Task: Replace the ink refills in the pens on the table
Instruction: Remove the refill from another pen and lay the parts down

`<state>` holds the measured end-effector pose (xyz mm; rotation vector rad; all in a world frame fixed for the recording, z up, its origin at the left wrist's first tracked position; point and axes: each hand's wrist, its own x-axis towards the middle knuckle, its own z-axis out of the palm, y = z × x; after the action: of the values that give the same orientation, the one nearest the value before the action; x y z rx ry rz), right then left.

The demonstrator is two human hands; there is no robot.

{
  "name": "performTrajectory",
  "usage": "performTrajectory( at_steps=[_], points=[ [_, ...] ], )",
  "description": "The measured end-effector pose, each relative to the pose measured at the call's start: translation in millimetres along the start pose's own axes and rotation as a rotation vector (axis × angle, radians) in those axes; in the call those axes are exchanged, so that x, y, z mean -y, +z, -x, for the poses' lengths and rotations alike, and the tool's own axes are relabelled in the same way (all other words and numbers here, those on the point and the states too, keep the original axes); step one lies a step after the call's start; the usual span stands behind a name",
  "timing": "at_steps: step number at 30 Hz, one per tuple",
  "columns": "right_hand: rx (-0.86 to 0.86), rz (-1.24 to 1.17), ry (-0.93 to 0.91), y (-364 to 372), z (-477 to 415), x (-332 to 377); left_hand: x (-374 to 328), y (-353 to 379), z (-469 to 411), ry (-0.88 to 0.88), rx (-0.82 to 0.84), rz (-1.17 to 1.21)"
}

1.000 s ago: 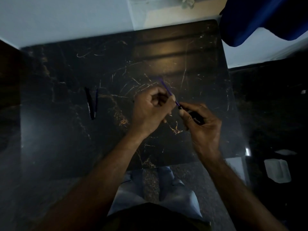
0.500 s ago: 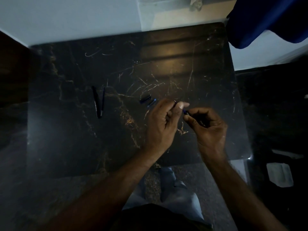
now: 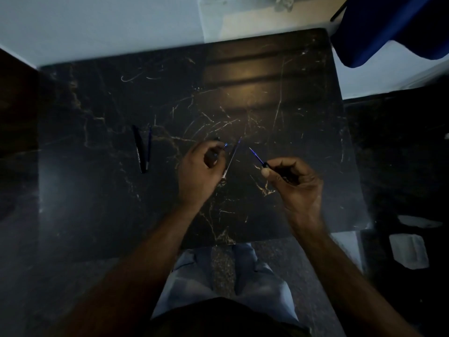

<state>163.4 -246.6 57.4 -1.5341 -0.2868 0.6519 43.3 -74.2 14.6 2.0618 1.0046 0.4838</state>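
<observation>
Nearest the desk's (image 3: pixel 97 203) front edge, the two hands have drawn apart since a moment ago, when they met over the pen. The right hand (image 3: pixel 298 183) keeps its grip closed on a dark slim pen barrel (image 3: pixel 274 166) with a thin blue ink refill (image 3: pixel 255 154) jutting from it toward the far edge. The left hand (image 3: pixel 201 169) is curled over, and what it holds, if anything, is too dim to tell. Just beside it a long thin translucent refill (image 3: pixel 232 158) lies slanted on the black marble-patterned desk, newly set down. That suggests one refill is out and the other going in. Small dark pen pieces (image 3: pixel 224 144) sit just beyond the left hand. Toward the left edge lie a second black pen (image 3: pixel 139 149) and a blue refill (image 3: pixel 149 144), side by side, untouched. Nothing blocks the way there.
</observation>
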Motion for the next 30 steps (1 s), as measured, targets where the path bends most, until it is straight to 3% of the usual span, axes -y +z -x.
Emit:
performTrajectory(
  at_steps=[5,13,15,19,22,26,30],
  points=[
    [0.010,0.009,0.016,-4,0,0,35,12,-31,-0.009,0.103,-0.338],
    [0.000,0.033,0.025,-8,3,9,38,28,-37,-0.094,0.147,-0.434],
    [0.001,0.037,0.019,-8,3,13,24,27,-35,-0.161,0.137,-0.284],
    [-0.005,0.061,-0.036,-6,3,22,-26,12,-29,-0.394,0.080,0.505],
    [-0.004,0.087,-0.094,-4,3,29,-65,-10,-24,-0.406,0.122,0.948],
    [-0.002,0.144,-0.160,2,4,42,-97,-28,-20,-0.383,0.178,1.181],
    [-0.014,0.160,-0.222,10,6,54,-108,-40,-15,-0.366,0.208,1.247]
  ],
)
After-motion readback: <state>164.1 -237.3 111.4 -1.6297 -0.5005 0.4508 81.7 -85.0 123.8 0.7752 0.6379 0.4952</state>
